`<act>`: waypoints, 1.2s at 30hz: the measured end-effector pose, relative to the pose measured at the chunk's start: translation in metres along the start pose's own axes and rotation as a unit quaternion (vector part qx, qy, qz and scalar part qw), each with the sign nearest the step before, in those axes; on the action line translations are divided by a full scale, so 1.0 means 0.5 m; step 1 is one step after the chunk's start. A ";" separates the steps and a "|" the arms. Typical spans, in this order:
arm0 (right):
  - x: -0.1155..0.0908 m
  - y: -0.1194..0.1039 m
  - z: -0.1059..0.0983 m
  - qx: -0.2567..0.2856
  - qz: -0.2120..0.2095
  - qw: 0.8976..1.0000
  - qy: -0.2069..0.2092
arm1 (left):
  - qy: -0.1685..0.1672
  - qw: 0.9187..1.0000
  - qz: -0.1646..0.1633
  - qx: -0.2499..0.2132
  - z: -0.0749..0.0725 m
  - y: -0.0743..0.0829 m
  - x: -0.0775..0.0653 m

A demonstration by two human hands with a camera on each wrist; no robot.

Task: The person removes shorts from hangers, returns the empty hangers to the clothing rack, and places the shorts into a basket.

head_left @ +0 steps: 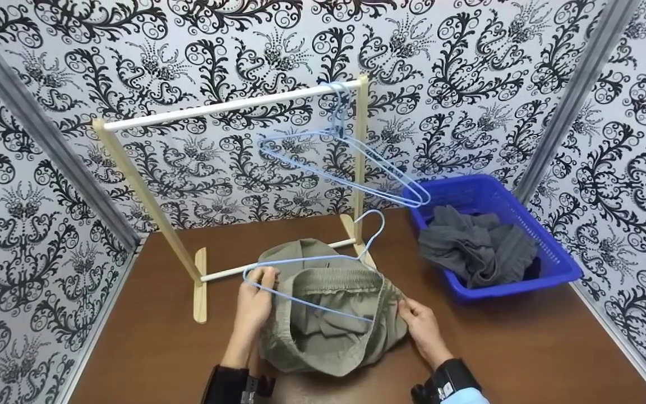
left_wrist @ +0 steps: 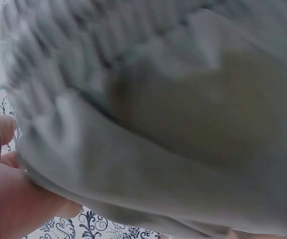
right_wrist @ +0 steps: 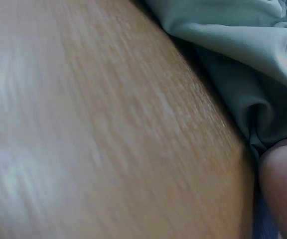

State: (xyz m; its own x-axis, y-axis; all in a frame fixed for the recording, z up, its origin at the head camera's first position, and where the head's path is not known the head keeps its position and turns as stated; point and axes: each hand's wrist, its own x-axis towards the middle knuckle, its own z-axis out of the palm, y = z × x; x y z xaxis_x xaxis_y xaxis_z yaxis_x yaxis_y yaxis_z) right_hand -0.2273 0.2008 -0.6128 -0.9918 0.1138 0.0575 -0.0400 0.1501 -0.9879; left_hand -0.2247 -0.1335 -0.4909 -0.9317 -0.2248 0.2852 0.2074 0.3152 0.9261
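Khaki elastic-waist pants (head_left: 331, 365) are bunched over the table, their gathered waistband (head_left: 328, 278) spread wide toward me. A light blue hanger (head_left: 306, 260) lies across them, hook up at the right; its lower bar runs down into the waist opening, where the right end is hidden. My left hand (head_left: 255, 303) pinches the hanger's left end beside the waistband. With thumb and fingers, my right hand (head_left: 421, 328) grips the cloth at the right side of the pants. Fabric fills most of the left wrist view, past my left hand (left_wrist: 24, 199).
A wooden rack (head_left: 233, 106) with a white rail stands behind, light blue hangers (head_left: 351, 185) on its right end. Right of it, a blue basket (head_left: 547, 280) holds dark grey clothing (head_left: 477, 247). Patterned walls enclose the brown table (head_left: 149, 359).
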 end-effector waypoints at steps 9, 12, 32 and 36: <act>0.001 0.001 -0.006 0.010 0.004 1.000 -0.001 | 0.005 1.000 -0.014 0.007 -0.013 0.001 0.002; 0.002 0.000 -0.006 0.016 0.004 1.000 -0.008 | 0.024 1.000 -0.013 -0.007 -0.017 0.005 0.000; 0.001 -0.001 -0.006 0.025 0.015 0.999 -0.019 | 0.135 0.921 0.244 0.273 -0.007 0.083 -0.021; 0.002 0.007 -0.003 0.028 0.016 0.999 -0.017 | 0.125 0.893 0.275 0.334 -0.002 0.098 -0.022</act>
State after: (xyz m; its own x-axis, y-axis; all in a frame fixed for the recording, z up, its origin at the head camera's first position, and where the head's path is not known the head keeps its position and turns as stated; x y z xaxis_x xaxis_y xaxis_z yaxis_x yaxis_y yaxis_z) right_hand -0.2280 0.2029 -0.6161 -0.9962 0.0846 0.0218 -0.0140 0.0914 -0.9957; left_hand -0.2043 -0.1165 -0.4486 -0.6307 -0.0404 0.7749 0.3103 0.9022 0.2996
